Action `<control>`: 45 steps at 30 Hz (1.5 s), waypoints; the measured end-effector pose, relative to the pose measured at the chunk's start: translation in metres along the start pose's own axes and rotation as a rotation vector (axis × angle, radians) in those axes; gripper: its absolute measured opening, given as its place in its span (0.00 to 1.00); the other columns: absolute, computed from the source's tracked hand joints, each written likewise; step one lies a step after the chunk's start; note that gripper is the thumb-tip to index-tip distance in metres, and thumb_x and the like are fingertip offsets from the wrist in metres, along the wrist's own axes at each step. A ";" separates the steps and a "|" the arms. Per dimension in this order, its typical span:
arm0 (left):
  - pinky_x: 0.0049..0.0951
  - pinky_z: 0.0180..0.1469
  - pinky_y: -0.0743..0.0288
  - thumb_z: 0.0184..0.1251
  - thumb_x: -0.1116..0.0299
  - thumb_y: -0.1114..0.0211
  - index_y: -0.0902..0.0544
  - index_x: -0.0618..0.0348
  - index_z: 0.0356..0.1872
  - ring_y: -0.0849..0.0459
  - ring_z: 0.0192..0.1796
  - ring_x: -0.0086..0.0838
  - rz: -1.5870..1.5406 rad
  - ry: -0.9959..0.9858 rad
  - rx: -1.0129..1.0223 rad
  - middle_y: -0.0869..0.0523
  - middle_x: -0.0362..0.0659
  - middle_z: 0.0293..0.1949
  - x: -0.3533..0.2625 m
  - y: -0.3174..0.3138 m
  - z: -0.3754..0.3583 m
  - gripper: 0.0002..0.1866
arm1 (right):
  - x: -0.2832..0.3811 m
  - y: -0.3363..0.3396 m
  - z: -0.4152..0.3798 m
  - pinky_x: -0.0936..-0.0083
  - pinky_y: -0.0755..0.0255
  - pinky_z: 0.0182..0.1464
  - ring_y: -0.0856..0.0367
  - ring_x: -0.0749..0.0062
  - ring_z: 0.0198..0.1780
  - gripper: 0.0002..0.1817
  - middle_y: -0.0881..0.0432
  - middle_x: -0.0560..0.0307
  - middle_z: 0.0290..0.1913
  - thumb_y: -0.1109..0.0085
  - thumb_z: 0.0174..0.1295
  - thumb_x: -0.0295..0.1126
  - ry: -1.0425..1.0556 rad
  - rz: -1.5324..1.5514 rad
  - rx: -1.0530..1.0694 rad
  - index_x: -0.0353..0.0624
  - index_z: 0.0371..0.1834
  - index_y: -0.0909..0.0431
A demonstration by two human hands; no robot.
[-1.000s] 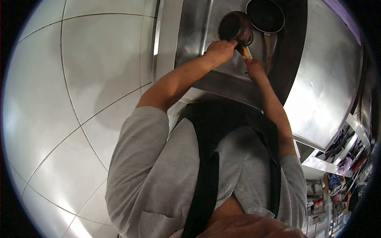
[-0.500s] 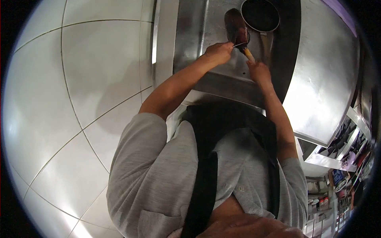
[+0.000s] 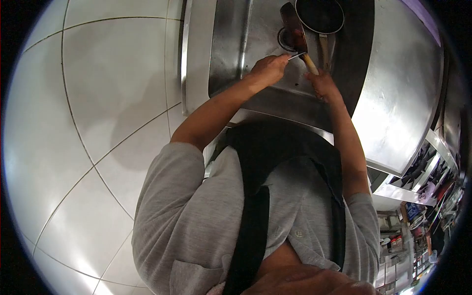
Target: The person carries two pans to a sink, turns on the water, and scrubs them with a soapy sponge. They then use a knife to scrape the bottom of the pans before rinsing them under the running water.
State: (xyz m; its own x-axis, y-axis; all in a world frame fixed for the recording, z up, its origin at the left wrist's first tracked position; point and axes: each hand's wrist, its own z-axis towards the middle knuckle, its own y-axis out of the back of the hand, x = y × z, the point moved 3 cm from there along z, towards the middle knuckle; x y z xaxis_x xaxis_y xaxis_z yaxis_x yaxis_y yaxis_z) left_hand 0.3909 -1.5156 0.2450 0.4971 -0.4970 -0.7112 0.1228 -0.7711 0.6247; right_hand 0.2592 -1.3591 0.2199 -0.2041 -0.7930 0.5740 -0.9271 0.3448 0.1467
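My left hand (image 3: 268, 72) is closed on a thin metal tool (image 3: 296, 56), whose tip touches the neck of a dark, broad-bladed utensil (image 3: 294, 28). Its light wooden handle (image 3: 309, 64) is in my right hand (image 3: 323, 85), fingers wrapped round the end. The blade points away from me over the sink floor, partly over the round drain (image 3: 285, 40), and has a reddish patch near the handle. What kind of thin tool it is cannot be made out.
A round black pan (image 3: 320, 14) with a brownish handle (image 3: 324, 50) lies at the right of the metal sink (image 3: 265, 14). To the right is a steel counter (image 3: 403, 93). White tiles (image 3: 115, 59) cover the left side. Shelves with assorted items show at the lower right.
The utensil's blade has turned and now looks narrower, showing more of the drain beside it. Both hands keep their holds. The whole view has shifted slightly.
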 end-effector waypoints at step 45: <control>0.46 0.45 0.26 0.72 0.62 0.52 0.23 0.52 0.47 0.17 0.44 0.47 0.314 -0.099 0.153 0.16 0.52 0.39 0.002 0.021 0.061 0.12 | -0.003 -0.002 0.005 0.77 0.46 0.11 0.41 0.82 0.11 0.14 0.37 0.69 0.13 0.39 0.61 0.40 -0.137 0.216 0.096 0.45 0.36 0.32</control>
State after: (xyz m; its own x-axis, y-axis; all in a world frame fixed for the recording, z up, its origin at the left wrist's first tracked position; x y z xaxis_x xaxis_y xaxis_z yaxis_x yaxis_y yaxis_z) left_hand 0.3421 -1.5567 0.2371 0.4033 -0.7497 -0.5247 -0.1566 -0.6215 0.7676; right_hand 0.2599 -1.3597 0.2136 -0.4345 -0.7693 0.4684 -0.8820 0.4689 -0.0481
